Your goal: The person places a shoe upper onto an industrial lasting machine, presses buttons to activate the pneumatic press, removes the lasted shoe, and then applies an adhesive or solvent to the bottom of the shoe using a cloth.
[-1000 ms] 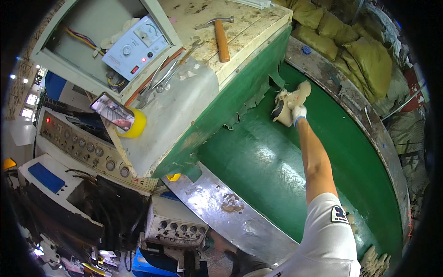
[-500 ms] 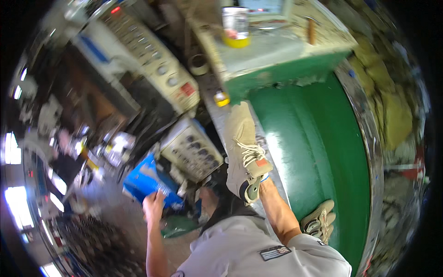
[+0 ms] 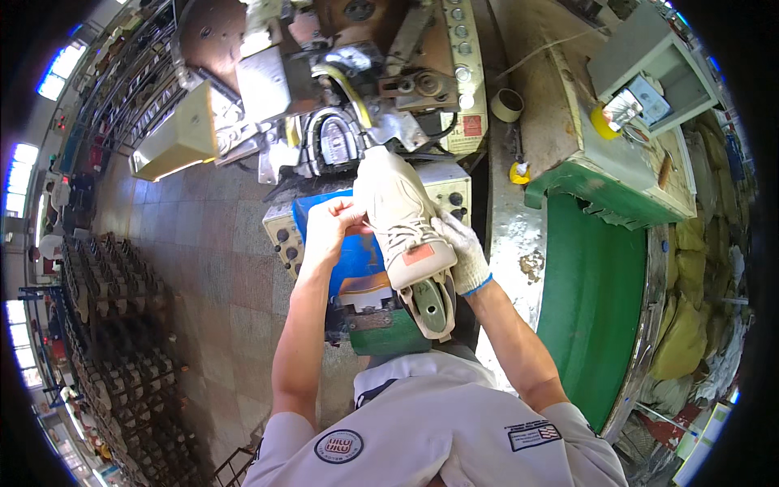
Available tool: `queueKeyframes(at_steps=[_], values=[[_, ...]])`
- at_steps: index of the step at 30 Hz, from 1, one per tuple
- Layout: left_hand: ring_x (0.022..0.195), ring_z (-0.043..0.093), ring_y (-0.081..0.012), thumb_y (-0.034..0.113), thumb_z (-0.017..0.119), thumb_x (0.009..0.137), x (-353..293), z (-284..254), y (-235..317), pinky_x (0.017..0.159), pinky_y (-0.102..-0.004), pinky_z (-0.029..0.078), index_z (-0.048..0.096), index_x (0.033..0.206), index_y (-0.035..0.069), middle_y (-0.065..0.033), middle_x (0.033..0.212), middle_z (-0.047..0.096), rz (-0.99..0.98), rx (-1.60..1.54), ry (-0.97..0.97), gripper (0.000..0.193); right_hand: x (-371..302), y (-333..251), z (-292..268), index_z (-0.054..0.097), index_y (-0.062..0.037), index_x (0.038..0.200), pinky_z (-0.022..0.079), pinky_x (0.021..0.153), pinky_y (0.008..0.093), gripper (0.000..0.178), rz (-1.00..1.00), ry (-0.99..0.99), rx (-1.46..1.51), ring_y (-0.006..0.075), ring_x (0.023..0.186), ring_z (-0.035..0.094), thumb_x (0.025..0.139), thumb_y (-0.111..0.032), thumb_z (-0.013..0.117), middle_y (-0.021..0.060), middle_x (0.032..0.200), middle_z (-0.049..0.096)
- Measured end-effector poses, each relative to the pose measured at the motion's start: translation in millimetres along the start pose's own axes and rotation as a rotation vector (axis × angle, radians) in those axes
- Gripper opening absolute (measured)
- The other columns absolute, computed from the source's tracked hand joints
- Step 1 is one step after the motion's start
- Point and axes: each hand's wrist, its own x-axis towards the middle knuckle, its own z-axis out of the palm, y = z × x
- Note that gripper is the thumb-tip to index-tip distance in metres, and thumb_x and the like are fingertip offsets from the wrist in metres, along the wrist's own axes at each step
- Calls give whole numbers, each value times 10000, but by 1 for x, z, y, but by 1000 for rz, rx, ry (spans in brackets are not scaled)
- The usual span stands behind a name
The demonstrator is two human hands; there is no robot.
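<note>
Left hand (image 3: 326, 233), fingertips pinched together, grips at the side of a beige shoe (image 3: 395, 207); gloved right hand (image 3: 462, 253) curls around it. Apparently adjusting; next calls for steady support.

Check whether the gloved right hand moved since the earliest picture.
Yes, leftward: out of the green trough. The right hand now holds the beige shoe left of the trough.
</note>
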Motion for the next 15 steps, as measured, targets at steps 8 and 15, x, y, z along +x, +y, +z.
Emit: queueKeyframes(at_steps=[8,15], values=[[797,740,-171,0,731,901,23,-35,18,723,-293,624,727,1171,-51,-98,982,764,154,-136,348,274,62,13,67,557,23,1466,466,1070,298,539,-148,-31,-45,157,1237,593,995,-206,685,91,1398,635],[1009,725,-239,-69,699,876,41,-48,29,885,-319,603,607,1334,-114,-195,1222,705,192,-317,384,470,110,44,87,559,-15,1452,530,986,334,510,-85,-58,360,191,1141,648,985,-141,721,103,1278,684]])
